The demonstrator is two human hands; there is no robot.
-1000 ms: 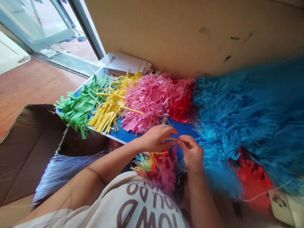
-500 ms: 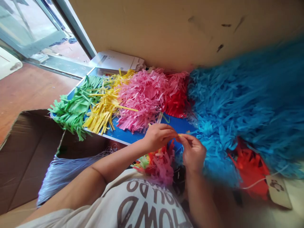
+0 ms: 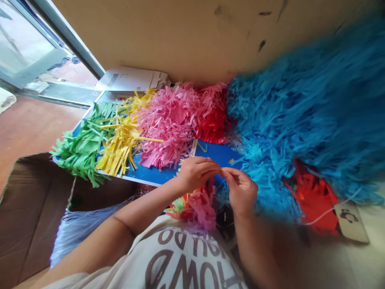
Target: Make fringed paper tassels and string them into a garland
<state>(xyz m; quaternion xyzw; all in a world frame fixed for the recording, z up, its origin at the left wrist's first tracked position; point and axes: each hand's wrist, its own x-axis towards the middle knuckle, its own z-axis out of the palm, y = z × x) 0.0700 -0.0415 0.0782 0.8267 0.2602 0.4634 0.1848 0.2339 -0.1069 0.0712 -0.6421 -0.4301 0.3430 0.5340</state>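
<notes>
My left hand (image 3: 198, 173) and my right hand (image 3: 243, 190) meet fingertip to fingertip above the front edge of the blue table (image 3: 216, 153). Both are closed in a pinch on a small yellow paper strip (image 3: 222, 169), of which only a sliver shows between the fingers. Just below them, against my shirt, hangs a bunch of multicoloured paper fringe (image 3: 201, 206) in pink, red, orange and green. Behind my left hand lies a heap of pink paper fringe (image 3: 168, 124), and left of that yellow fringe (image 3: 120, 138).
Green fringe (image 3: 87, 140) overhangs the table's left end. Red fringe (image 3: 212, 124) lies by a large blue fringe pile (image 3: 288, 128) on the right. An open cardboard box (image 3: 28, 208) and pale strands (image 3: 81, 228) are at lower left. White papers (image 3: 129, 78) rest by the wall.
The view has shifted slightly, so the table and piles appear further left. My hands stay pinched together on the yellow strip, with little change in pose.
</notes>
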